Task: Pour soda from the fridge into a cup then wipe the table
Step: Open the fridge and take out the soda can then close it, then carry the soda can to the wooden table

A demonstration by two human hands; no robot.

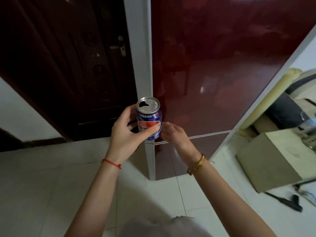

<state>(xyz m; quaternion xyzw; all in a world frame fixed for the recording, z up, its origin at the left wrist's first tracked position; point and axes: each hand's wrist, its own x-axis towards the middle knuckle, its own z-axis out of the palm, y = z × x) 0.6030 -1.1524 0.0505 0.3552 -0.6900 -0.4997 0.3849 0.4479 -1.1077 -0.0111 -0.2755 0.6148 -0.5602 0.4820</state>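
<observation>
One head-worn wide-angle view looks forward and down, close over the hands (147, 135), toward the fridge (213, 65).

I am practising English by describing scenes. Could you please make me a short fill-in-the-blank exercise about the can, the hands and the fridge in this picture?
1. The soda can is held in the ____ hand.
2. The mouth on top of the can is already ____.
3. The fridge doors behind the can are glossy dark ____.
4. The right hand wrist wears a ____ bangle.

Missing words: left; open; red; gold
</observation>
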